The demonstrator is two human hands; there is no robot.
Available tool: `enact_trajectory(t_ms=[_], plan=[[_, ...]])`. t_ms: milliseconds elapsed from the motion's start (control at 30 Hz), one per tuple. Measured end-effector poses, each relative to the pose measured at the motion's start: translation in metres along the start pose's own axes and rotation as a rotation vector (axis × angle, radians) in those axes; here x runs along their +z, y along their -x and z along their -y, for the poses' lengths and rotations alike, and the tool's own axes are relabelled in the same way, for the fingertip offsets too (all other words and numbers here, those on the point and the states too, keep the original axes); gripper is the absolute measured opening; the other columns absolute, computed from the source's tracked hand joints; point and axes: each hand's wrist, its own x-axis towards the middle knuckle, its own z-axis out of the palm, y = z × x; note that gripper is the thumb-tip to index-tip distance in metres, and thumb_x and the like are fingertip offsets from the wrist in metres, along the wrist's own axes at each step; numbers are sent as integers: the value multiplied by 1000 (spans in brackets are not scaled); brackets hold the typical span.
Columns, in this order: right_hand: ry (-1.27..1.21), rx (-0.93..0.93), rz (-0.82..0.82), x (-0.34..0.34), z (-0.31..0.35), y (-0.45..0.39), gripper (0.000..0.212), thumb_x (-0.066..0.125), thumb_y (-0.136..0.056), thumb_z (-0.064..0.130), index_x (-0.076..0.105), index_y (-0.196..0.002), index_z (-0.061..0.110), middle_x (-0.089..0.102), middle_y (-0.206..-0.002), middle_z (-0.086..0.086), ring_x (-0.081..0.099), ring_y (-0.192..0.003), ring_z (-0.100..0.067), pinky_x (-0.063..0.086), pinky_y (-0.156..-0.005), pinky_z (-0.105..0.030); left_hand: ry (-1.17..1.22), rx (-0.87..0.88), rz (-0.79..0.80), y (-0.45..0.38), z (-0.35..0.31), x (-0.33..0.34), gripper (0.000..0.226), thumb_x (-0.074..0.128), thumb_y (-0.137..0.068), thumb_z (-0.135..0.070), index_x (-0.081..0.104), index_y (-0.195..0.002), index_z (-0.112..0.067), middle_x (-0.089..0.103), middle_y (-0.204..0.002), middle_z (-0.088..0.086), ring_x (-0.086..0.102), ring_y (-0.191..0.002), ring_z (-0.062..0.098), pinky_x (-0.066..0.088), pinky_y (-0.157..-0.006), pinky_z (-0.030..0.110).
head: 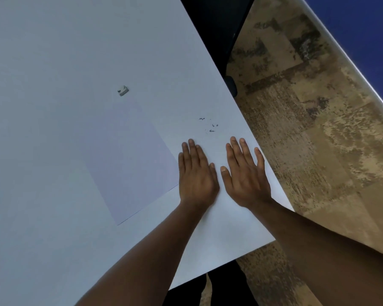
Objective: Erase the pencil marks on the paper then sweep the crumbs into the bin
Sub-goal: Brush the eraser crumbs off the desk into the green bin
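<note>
A white sheet of paper (128, 160) lies on the white table (53, 62); I see no marks on it. A small worn eraser (123, 91) sits on the table just beyond the paper's far corner. Several dark eraser crumbs (209, 126) are scattered near the table's right edge. My left hand (196, 175) lies flat on the table with straight fingers, right of the paper. My right hand (244, 173) lies flat beside it, close to the table's right edge. Both sets of fingertips point at the crumbs, a short way short of them. No bin is clearly in view.
The table's right edge (248, 120) runs diagonally; beyond it is mottled tan carpet (318, 129). A dark object (217, 29) sits past the edge at the top. A blue panel (367, 29) with a pale rail fills the top right corner.
</note>
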Motion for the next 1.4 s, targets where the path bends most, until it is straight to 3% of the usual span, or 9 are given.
enact_trajectory(t_ms=[300, 433, 633, 867, 1067, 1167, 1267, 1333, 1400], plan=[[-1, 1, 8, -1, -3, 0, 63, 23, -103, 44, 18, -156, 11, 8, -165, -8, 2, -152, -24, 12, -119, -52, -27, 191, 60, -49, -6, -11, 68, 5, -105, -43, -6, -162, -8, -15, -170, 11, -20, -156, 27, -7, -128, 43], [-18, 13, 22, -2, -3, -1, 63, 23, -103, 45, 17, -157, 12, 7, -165, -6, 1, -152, -22, 12, -119, -52, 20, -26, -56, -36, -5, -15, 70, 12, -106, -43, -9, -161, -5, -18, -169, 14, -20, -156, 29, -13, -127, 40], [5, 10, 24, -1, -3, -1, 63, 25, -103, 45, 18, -156, 12, 7, -165, -7, 1, -152, -24, 11, -119, -52, 31, -190, 35, -28, -17, -7, 70, 17, -109, -40, -8, -159, 2, -21, -166, 24, -23, -153, 40, -13, -126, 47], [2, 5, 12, -1, -4, -1, 63, 24, -103, 45, 18, -156, 12, 9, -165, -8, 2, -152, -24, 12, -119, -52, 94, 112, 75, -62, -22, -20, 62, 17, -112, -35, -5, -162, -5, -14, -170, 14, -19, -156, 30, -9, -128, 41], [-20, 17, 20, -2, -3, -1, 63, 21, -103, 46, 20, -156, 12, 10, -165, -7, 3, -152, -23, 11, -119, -52, 53, -41, 35, -88, -6, -28, 66, 17, -110, -40, -2, -162, -4, -10, -171, 14, -16, -157, 33, -9, -128, 44], [-23, 14, 14, -3, -3, -1, 63, 22, -103, 45, 20, -156, 12, 10, -165, -7, 3, -152, -23, 12, -119, -52, 21, 85, 91, -85, -4, -26, 65, 15, -111, -42, -2, -163, -7, -10, -171, 12, -19, -155, 35, -13, -126, 43], [-14, 12, 2, -1, -4, 0, 62, 23, -103, 44, 20, -156, 12, 12, -164, -7, 4, -152, -22, 13, -119, -52, 94, 282, 136, -77, -10, -28, 63, 20, -112, -40, -1, -163, -10, -5, -172, 8, -14, -157, 26, -7, -128, 38], [-14, 11, 3, -1, -4, 0, 62, 23, -103, 44, 20, -156, 12, 12, -164, -7, 4, -152, -23, 13, -119, -52, 144, 304, 61, -69, -10, -31, 63, 24, -111, -38, 1, -163, -10, -2, -172, 8, -10, -158, 24, -6, -128, 35], [-20, 10, 6, 0, -4, 0, 62, 23, -103, 44, 19, -156, 12, 10, -165, -7, 3, -152, -22, 13, -119, -52, 199, 188, -57, -58, -3, -36, 63, 25, -110, -35, 5, -163, -7, 2, -172, 10, -7, -159, 27, -4, -128, 37]])
